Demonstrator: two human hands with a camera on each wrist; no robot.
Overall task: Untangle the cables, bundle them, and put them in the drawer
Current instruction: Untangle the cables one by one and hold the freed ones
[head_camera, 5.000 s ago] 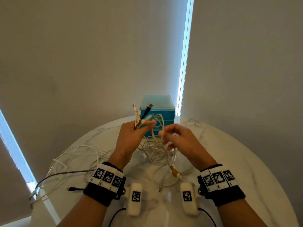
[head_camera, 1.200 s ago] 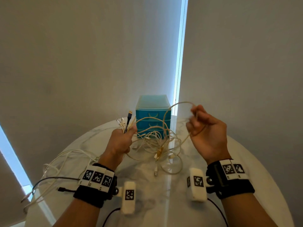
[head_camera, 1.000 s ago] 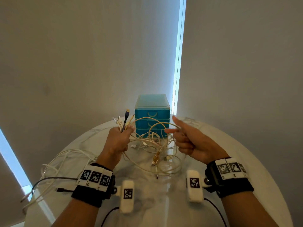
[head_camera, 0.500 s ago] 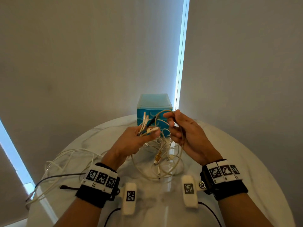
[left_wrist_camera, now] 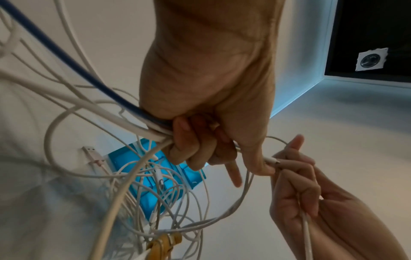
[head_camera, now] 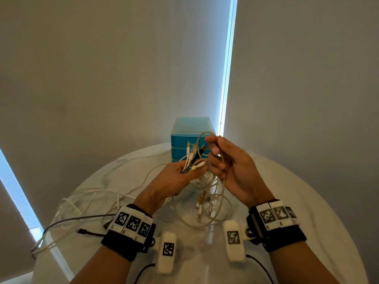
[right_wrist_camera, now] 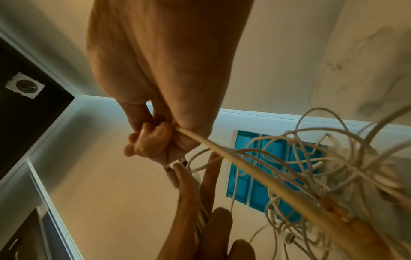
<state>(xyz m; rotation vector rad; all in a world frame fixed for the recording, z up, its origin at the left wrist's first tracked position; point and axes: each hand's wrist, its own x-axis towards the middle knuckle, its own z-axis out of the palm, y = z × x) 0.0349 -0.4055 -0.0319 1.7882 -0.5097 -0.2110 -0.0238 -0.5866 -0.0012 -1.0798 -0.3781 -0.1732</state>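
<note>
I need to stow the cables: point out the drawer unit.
In the head view the drawer unit stands at the table's far edge against the wall, centre, just behind both hands and the cables.

Two bare forearms, no sleeves. The left hand (head_camera: 172,182) and right hand (head_camera: 235,171) wear no gloves or rings. Each wrist carries a wide black fabric band (head_camera: 125,240) topped by a white strip (head_camera: 133,223) printed with three black-and-white square code markers. A rounded white camera pod (head_camera: 167,253), bearing one more square marker, juts from each band on a small metal joint, and a thin black cable (head_camera: 143,272) trails from each pod.
</note>
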